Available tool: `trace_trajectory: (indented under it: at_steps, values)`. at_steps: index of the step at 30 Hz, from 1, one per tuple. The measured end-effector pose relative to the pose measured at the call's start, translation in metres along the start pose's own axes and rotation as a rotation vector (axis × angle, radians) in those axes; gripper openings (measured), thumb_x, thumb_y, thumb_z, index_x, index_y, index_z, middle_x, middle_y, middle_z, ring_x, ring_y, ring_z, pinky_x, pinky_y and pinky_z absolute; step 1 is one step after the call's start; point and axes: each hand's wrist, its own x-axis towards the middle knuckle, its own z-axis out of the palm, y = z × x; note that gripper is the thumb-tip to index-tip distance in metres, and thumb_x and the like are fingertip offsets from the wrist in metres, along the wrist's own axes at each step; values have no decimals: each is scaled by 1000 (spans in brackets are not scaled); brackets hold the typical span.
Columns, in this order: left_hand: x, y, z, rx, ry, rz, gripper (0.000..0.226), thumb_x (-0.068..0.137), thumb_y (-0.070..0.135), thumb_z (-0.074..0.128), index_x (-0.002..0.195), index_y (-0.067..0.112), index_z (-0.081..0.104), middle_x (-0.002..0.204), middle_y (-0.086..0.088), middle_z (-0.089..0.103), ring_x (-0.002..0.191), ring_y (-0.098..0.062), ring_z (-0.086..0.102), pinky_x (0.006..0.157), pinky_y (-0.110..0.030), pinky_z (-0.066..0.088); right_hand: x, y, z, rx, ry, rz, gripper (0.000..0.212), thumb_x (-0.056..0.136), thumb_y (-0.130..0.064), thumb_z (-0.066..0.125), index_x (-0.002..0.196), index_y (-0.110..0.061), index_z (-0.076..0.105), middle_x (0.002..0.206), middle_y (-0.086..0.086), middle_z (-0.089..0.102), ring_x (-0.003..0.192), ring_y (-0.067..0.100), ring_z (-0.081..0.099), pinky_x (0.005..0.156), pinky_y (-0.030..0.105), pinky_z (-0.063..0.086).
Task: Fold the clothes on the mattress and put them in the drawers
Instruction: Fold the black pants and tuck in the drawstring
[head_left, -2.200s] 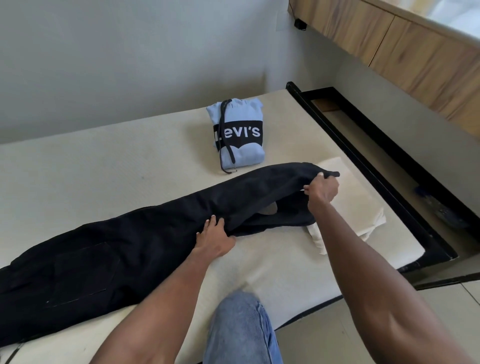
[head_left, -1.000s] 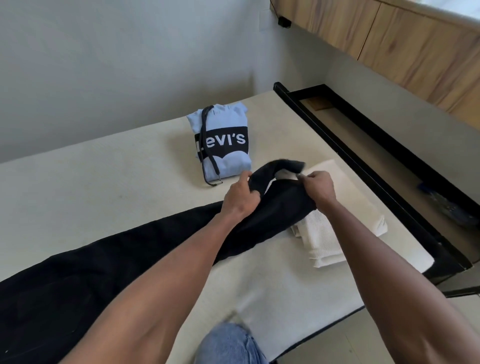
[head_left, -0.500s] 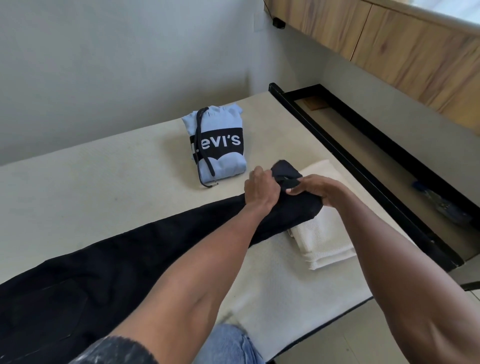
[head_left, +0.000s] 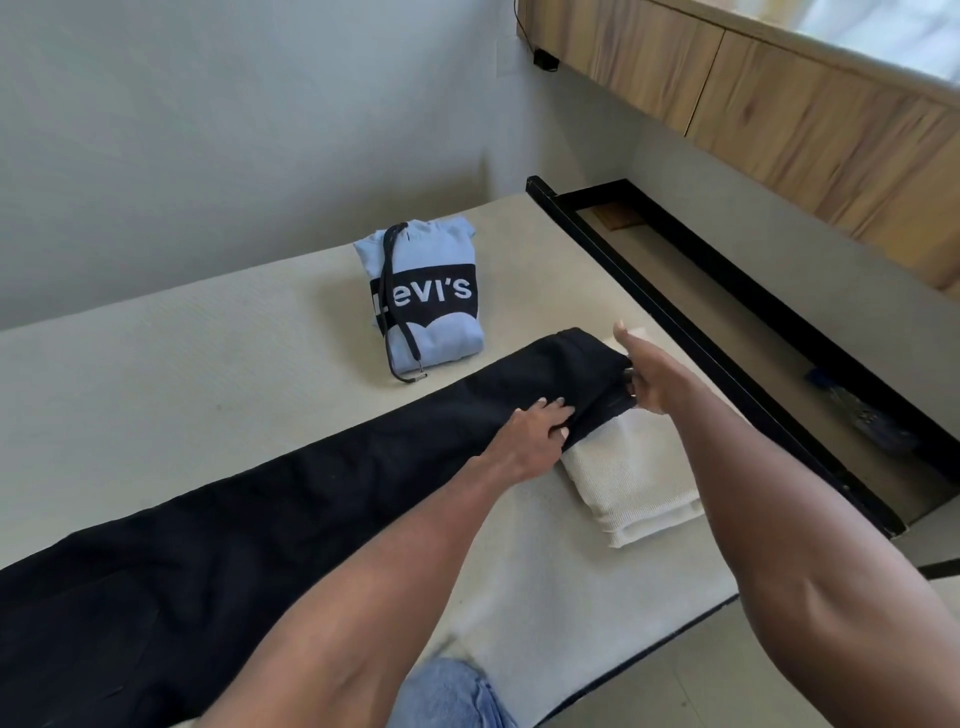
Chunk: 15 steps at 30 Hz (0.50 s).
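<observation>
Long black trousers lie stretched across the cream mattress, running from the lower left to the right. Their right end lies over a folded white garment. My left hand rests flat on the black cloth near that end, fingers straight. My right hand is at the very end of the trousers, thumb up, its fingers against the cloth edge. A folded light-blue hoodie with a black logo panel and a dark drawstring sits farther back on the mattress.
A black bed frame runs along the mattress's right side, with a bare base panel beyond it. Wooden cabinets hang on the wall at upper right. My knee in blue jeans shows at the bottom edge.
The lifted trouser end has been laid down flat over the white garment. My left hand moved from gripping the end to lying flat on the cloth; my right hand shifted to the end's edge.
</observation>
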Motion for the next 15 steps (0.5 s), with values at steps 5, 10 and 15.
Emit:
trace_trajectory:
  at_steps: [5,10,15]
  values:
    - [-16,-8,-1,-21,425,-74,60,86,-2,49,144,12,45,148,-5,46,138,-17,40,117,-34,30,8,1,7,-574,237,-246,33,85,-28,74,103,-2,68,106,11,68,93,26,61,83,39,52]
    - [-36,-43,-13,39,272,-261,56,95,1,40,150,11,35,158,-4,32,147,-16,23,122,-34,19,-21,-10,38,-707,642,-507,15,94,-12,44,92,-4,56,92,11,56,84,30,52,71,39,40]
    - [-40,-50,-24,0,165,-309,52,98,5,34,149,13,39,158,0,33,147,-14,24,121,-35,21,-26,-4,36,-673,593,-293,16,94,-7,45,80,-7,53,80,8,55,76,28,54,68,36,42]
